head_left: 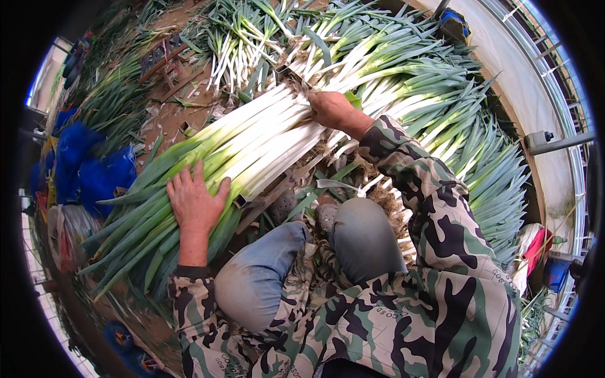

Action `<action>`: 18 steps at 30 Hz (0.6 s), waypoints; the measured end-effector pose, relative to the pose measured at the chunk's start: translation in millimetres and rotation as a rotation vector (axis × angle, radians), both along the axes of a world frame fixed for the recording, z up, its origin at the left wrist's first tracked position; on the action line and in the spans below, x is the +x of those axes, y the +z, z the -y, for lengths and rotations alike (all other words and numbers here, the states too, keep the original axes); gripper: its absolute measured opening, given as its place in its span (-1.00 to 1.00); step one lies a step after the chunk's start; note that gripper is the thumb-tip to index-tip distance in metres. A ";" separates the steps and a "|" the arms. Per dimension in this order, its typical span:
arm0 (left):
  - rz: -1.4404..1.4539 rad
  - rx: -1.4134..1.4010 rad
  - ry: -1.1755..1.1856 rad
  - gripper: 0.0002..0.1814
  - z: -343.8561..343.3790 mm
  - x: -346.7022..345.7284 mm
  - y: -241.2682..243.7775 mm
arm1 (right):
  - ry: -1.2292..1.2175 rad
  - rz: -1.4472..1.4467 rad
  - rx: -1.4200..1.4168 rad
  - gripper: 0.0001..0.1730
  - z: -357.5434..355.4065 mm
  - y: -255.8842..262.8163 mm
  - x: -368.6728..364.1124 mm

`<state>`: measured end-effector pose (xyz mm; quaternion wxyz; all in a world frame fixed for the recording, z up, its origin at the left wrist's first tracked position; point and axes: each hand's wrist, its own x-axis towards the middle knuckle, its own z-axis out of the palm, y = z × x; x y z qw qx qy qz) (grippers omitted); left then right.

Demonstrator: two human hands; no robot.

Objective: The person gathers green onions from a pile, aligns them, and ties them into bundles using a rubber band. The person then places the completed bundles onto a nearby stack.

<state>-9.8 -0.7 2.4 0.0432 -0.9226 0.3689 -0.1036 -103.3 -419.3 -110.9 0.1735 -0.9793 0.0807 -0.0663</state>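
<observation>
A thick bundle of long green onions [274,127] lies across a metal rack [240,201] in front of my knees, white shafts toward the upper right and leaves toward the lower left. My left hand [196,203] rests on the green leaves with fingers and thumb spread. At the root end, my right hand [333,111] is curled over the near side of the bundle, its fingertips hidden. Close past that hand, a metal upright of the rack [286,73] shows beside the roots.
More green onions [439,108] are heaped in an arc along the right, with another pile [241,52] at the top. A wooden frame [168,71] stands on the littered soil. Blue bags [106,170] lie left. A metal pipe [562,143] juts in at right.
</observation>
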 end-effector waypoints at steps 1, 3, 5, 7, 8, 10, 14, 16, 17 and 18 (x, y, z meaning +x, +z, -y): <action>-0.002 -0.003 -0.005 -0.09 3.1 -0.8 -0.5 | -0.060 -0.048 -0.044 -0.69 2.1 -2.9 -0.1; -0.011 -0.003 0.004 -0.08 4.3 -1.0 -0.7 | -0.191 -0.083 -0.034 -0.76 0.5 0.4 -1.7; -0.005 0.010 0.026 -0.08 -4.2 -0.3 2.6 | -0.357 -0.068 -0.024 -0.78 -11.9 16.2 0.9; -0.005 0.008 0.015 -0.07 3.1 -2.3 2.4 | -0.525 -0.025 -0.046 -0.76 8.6 11.9 -7.2; -0.019 0.013 0.017 -0.07 5.7 -3.2 1.3 | -0.606 -0.002 -0.054 -0.74 24.0 9.0 -11.7; -0.036 0.026 0.033 -0.08 1.4 -2.2 2.9 | -0.741 -0.038 0.036 -0.71 67.1 20.3 -30.8; -0.032 0.027 0.041 -0.09 3.5 -2.7 -0.5 | -0.808 0.080 -0.025 -0.55 136.9 11.4 -93.7; -0.018 0.038 0.058 -0.10 -4.0 -2.3 3.0 | -0.756 0.029 0.007 -0.53 139.8 11.2 -101.6; -0.011 0.025 0.035 -0.10 -0.5 -2.3 -1.1 | -0.779 0.015 0.112 -0.51 145.7 5.4 -113.0; -0.021 0.019 0.016 -0.10 5.3 -2.6 -4.9 | -0.788 -0.004 0.127 -0.44 149.8 -5.2 -125.1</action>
